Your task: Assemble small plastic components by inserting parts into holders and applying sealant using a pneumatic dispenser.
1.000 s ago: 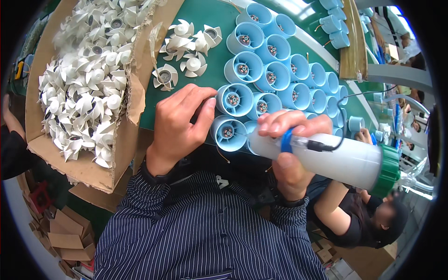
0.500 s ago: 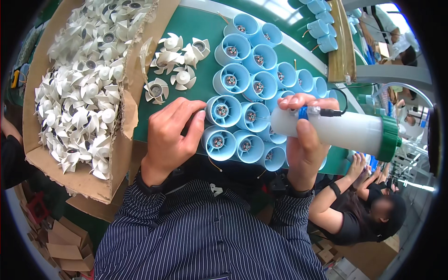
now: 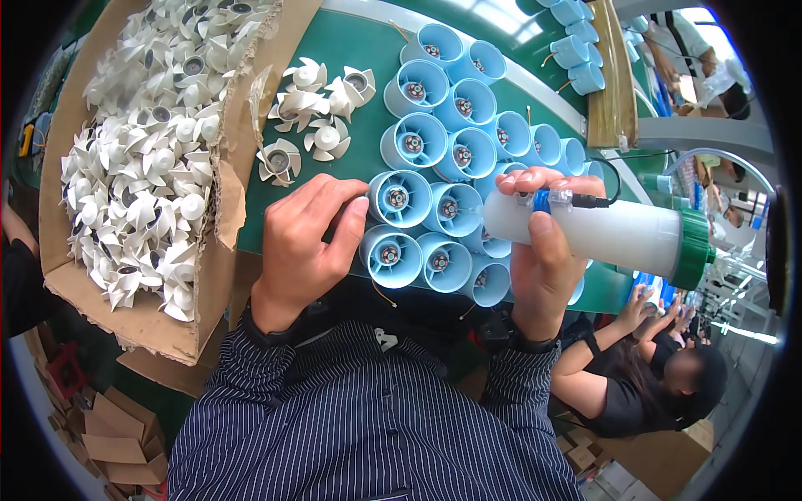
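Head view: right hand [image 3: 543, 259] grips a translucent dispenser syringe [image 3: 597, 230] aimed at blue fan housings [image 3: 399, 199], which the left hand's [image 3: 301, 246] curled fingers steady from beside.

Glossy plastic blue housings [image 3: 399, 199], matt white impellers [image 3: 134, 175], torn cardboard box [image 3: 221, 275]

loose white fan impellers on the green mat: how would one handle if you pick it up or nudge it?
Each white impeller looks like thin moulded plastic, so probably light and stiff. The curved blades seem slender, likely the fragile part. Those on the green mat lie flat on hub or blades, so one would probably slide or rock rather than roll.
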The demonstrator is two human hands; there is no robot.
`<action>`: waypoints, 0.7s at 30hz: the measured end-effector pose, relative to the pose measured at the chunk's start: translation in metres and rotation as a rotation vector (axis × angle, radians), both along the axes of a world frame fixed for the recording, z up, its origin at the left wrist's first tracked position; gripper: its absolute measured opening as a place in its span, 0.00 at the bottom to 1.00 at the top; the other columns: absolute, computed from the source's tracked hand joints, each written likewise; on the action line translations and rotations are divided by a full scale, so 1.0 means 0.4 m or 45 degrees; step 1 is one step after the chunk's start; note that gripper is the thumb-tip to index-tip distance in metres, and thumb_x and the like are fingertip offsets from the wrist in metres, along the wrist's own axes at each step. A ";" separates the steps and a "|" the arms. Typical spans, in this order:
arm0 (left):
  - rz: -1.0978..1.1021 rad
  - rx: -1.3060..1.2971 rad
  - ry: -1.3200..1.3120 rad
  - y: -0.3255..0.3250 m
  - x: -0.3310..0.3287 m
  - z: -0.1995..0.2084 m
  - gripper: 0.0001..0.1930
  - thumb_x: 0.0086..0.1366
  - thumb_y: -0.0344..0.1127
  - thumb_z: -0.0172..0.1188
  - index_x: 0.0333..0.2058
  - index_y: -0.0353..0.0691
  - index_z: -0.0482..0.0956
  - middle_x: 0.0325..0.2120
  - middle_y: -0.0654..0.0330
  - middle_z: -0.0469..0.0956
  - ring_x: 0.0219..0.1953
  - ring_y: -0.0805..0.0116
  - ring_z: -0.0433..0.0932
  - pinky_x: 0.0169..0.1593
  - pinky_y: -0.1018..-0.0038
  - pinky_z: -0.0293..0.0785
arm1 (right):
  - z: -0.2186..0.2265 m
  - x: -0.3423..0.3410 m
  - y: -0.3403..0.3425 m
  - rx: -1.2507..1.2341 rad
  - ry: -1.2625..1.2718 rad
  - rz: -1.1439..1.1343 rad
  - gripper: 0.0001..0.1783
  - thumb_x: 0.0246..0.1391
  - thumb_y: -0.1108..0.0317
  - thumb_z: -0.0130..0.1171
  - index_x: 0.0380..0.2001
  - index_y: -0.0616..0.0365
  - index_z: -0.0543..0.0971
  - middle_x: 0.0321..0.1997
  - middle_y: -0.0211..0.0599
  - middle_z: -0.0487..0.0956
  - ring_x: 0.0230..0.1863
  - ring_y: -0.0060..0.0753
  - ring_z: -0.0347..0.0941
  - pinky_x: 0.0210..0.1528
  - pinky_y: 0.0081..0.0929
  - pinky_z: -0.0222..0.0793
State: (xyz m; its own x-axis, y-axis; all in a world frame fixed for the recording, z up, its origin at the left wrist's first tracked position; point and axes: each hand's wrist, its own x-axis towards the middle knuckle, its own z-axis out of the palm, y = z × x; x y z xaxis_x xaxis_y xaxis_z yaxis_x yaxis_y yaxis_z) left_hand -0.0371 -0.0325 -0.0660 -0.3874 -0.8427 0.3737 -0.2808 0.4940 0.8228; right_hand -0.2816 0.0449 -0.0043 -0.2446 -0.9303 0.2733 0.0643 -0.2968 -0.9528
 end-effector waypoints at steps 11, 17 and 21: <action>-0.011 0.017 0.030 -0.001 -0.004 0.002 0.08 0.69 0.28 0.67 0.45 0.32 0.85 0.29 0.53 0.82 0.27 0.57 0.82 0.33 0.65 0.77 | 0.035 0.071 -0.051 -0.052 -0.031 0.051 0.24 0.61 0.72 0.72 0.53 0.56 0.68 0.51 0.51 0.83 0.53 0.48 0.82 0.61 0.49 0.77; -0.011 0.032 0.055 -0.002 -0.001 0.003 0.11 0.68 0.29 0.69 0.47 0.33 0.86 0.29 0.55 0.83 0.27 0.59 0.82 0.33 0.65 0.78 | 0.056 0.083 -0.066 -0.072 -0.144 0.063 0.26 0.59 0.74 0.73 0.53 0.58 0.67 0.50 0.51 0.83 0.53 0.47 0.83 0.61 0.48 0.78; -0.050 0.072 -0.006 -0.002 0.008 0.015 0.12 0.69 0.29 0.69 0.49 0.32 0.87 0.33 0.53 0.85 0.30 0.62 0.83 0.34 0.69 0.78 | 0.049 0.086 -0.083 -0.074 -0.085 0.121 0.26 0.59 0.75 0.72 0.53 0.59 0.67 0.50 0.50 0.84 0.54 0.45 0.83 0.62 0.47 0.79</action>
State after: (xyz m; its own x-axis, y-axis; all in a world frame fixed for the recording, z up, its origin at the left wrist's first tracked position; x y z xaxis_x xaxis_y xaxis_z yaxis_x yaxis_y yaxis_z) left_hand -0.0340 -0.0333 -0.0601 -0.4220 -0.8466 0.3244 -0.2659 0.4577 0.8484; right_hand -0.2473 0.0117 0.0154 -0.1752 -0.9332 0.3137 0.1575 -0.3411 -0.9267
